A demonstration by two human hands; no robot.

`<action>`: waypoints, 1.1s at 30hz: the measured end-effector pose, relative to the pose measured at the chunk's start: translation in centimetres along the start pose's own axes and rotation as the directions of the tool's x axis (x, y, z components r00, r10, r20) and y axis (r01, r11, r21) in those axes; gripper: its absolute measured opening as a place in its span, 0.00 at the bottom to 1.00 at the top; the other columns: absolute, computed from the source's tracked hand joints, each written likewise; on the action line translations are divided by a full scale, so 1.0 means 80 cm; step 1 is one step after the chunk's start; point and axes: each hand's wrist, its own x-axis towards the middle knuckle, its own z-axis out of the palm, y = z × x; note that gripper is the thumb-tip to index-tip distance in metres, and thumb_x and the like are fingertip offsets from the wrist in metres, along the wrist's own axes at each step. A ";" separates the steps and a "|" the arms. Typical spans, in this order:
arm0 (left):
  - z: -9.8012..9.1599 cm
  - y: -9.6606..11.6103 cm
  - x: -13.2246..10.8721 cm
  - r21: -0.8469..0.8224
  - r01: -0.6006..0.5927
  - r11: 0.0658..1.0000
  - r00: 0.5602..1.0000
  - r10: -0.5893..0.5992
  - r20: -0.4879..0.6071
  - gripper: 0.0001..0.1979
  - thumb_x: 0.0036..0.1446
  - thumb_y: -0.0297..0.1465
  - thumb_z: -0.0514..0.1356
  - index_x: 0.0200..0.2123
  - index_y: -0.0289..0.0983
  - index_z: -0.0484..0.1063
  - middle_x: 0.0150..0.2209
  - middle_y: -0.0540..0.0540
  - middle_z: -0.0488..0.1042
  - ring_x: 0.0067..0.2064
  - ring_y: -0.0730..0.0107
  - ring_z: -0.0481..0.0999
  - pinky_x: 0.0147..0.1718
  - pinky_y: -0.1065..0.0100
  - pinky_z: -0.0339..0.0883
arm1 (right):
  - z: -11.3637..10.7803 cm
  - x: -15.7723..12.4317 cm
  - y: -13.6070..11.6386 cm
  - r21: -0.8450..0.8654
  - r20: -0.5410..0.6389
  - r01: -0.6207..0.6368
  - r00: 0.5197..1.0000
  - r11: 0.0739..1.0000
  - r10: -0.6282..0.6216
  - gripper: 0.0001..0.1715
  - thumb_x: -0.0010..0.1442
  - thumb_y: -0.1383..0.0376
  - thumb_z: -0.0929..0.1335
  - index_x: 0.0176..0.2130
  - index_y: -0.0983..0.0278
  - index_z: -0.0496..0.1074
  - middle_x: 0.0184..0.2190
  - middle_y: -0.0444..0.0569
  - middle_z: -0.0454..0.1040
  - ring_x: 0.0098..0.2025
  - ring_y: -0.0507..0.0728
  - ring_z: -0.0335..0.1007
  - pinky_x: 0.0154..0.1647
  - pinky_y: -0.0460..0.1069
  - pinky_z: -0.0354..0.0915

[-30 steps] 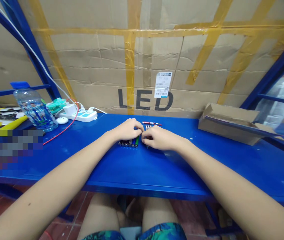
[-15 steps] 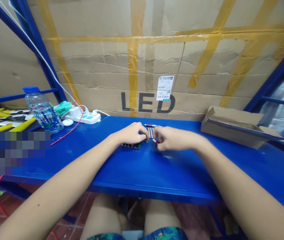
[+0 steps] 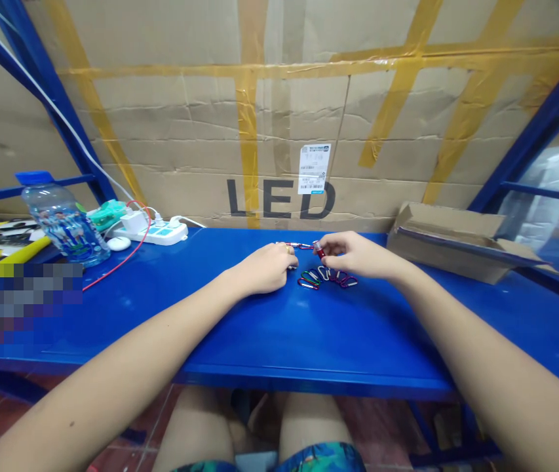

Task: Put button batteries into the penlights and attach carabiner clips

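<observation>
A: What is new here?

B: We see that the clips point(image 3: 326, 274) no longer sit in a tight row. They lie loose in a small heap on the blue tabletop point(image 3: 210, 314), red and green ones among them.

A: Where is the heap?

B: It is just in front of the right hand point(image 3: 358, 255), near the middle of the tabletop.

A: What does that hand do?

B: It pinches a small red tube point(image 3: 317, 248) and holds it shut tight, just above the heap.

A: And the left hand point(image 3: 264, 269)?

B: It rests on the tabletop, curled in, just beside the heap. A thin red clip point(image 3: 301, 246) runs from that hand over to the tube. We cannot tell if the hand grips the clip or only touches it.

A: Are the hands touching?

B: No, we see a small gap between them. The red clip goes across that gap, so the two hands work close together now.
</observation>
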 end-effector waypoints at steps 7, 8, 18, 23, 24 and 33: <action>0.001 -0.004 0.006 -0.050 0.013 0.999 0.998 -0.010 0.061 0.12 0.49 0.16 0.56 0.31 0.35 0.75 0.40 0.40 0.78 0.46 0.56 0.75 0.44 0.61 0.67 | 0.007 0.001 0.000 -0.066 -0.021 0.006 1.000 0.998 -0.007 0.11 0.50 0.68 0.66 0.36 0.66 0.72 0.25 0.43 0.70 0.28 0.52 0.63 0.30 0.48 0.61; 0.001 -0.005 0.006 -0.076 0.014 0.997 0.998 -0.010 0.062 0.13 0.48 0.16 0.56 0.32 0.35 0.76 0.40 0.40 0.78 0.45 0.57 0.75 0.44 0.61 0.67 | 0.007 0.001 -0.001 -0.069 -0.021 0.010 1.000 0.998 -0.011 0.10 0.50 0.68 0.66 0.36 0.66 0.72 0.26 0.44 0.70 0.28 0.52 0.63 0.30 0.48 0.61; -0.007 -0.009 -0.005 -0.026 0.018 1.000 0.999 -0.019 -0.044 0.13 0.59 0.21 0.54 0.33 0.35 0.79 0.33 0.42 0.77 0.39 0.61 0.74 0.41 0.61 0.65 | 0.008 0.001 -0.004 -0.103 -0.042 0.036 0.998 0.994 -0.040 0.08 0.52 0.67 0.66 0.35 0.65 0.72 0.28 0.45 0.72 0.30 0.53 0.65 0.34 0.48 0.62; -0.006 -0.005 -0.006 0.110 0.076 0.991 0.997 -0.073 -0.031 0.10 0.57 0.24 0.59 0.32 0.38 0.80 0.31 0.43 0.77 0.40 0.58 0.72 0.41 0.60 0.62 | 0.014 0.001 -0.007 -0.110 -0.024 0.056 0.998 0.992 -0.059 0.06 0.54 0.66 0.67 0.35 0.65 0.71 0.28 0.45 0.72 0.31 0.53 0.66 0.34 0.48 0.62; -0.006 -0.005 -0.005 0.125 0.086 0.988 0.996 -0.084 -0.022 0.10 0.57 0.24 0.59 0.32 0.38 0.80 0.31 0.42 0.77 0.40 0.57 0.72 0.40 0.60 0.61 | 0.016 0.001 -0.008 -0.109 -0.020 0.056 0.998 0.992 -0.058 0.06 0.54 0.65 0.67 0.35 0.65 0.71 0.28 0.44 0.72 0.31 0.53 0.66 0.34 0.48 0.62; -0.015 -0.004 -0.006 0.095 0.128 0.987 0.988 -0.119 -0.099 0.04 0.60 0.27 0.59 0.33 0.34 0.74 0.35 0.41 0.77 0.41 0.58 0.72 0.41 0.60 0.61 | 0.021 0.001 -0.008 -0.089 -0.036 0.081 0.996 0.993 -0.084 0.07 0.56 0.65 0.67 0.36 0.65 0.72 0.30 0.44 0.73 0.31 0.53 0.67 0.35 0.48 0.62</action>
